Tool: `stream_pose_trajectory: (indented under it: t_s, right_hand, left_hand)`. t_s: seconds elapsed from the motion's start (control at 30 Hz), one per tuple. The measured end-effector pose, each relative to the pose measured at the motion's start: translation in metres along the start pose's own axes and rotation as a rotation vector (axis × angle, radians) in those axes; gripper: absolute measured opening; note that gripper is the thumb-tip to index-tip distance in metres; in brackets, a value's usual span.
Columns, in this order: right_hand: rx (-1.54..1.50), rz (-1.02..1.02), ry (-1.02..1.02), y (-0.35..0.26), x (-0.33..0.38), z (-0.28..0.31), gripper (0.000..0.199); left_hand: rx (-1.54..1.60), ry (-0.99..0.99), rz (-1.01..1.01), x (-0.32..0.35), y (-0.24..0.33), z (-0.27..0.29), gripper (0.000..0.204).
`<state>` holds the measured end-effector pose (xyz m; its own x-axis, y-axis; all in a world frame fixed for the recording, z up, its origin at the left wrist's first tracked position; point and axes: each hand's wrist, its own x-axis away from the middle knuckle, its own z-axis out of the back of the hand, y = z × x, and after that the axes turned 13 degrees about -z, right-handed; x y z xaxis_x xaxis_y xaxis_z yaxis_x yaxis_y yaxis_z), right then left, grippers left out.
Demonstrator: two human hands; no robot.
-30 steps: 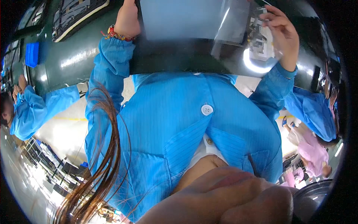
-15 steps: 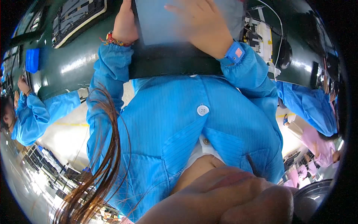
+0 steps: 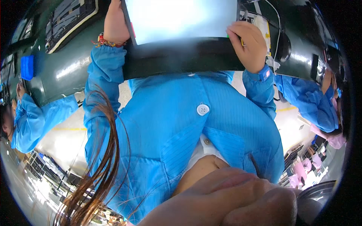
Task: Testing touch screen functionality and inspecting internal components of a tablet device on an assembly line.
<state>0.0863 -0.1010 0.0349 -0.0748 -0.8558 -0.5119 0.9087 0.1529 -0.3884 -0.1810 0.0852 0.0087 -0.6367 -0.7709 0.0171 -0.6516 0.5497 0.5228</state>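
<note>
I am watching the flat panel (image 3: 181,17), its pale bright face turned up, lying at the near edge of the dark green workbench (image 3: 71,67), against a black strip (image 3: 181,58). The left hand (image 3: 115,22) is resting on the panel's left edge, fingers curled along it (how tightly I cannot tell). The right hand (image 3: 249,43) is lying loosely curled with its fingertips on the panel's lower right corner, not clamped round it. Co-workers in blue sleeves (image 3: 37,116) are standing at both sides of the bench.
</note>
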Motion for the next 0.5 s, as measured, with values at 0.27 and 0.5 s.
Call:
stream_pose_trajectory:
  t_s: [0.27, 0.5]
  right_hand:
    - [0.089, -0.025, -0.085, 0.004, 0.025, 0.006, 0.012]
    - [-0.008, 0.007, -0.047, -0.005, 0.02, -0.003, 0.014]
  left_hand:
    - [-0.068, -0.001, -0.025, -0.002, 0.0, 0.002, 0.059]
    - [-0.153, 0.045, -0.077, 0.0, 0.001, 0.003, 0.057]
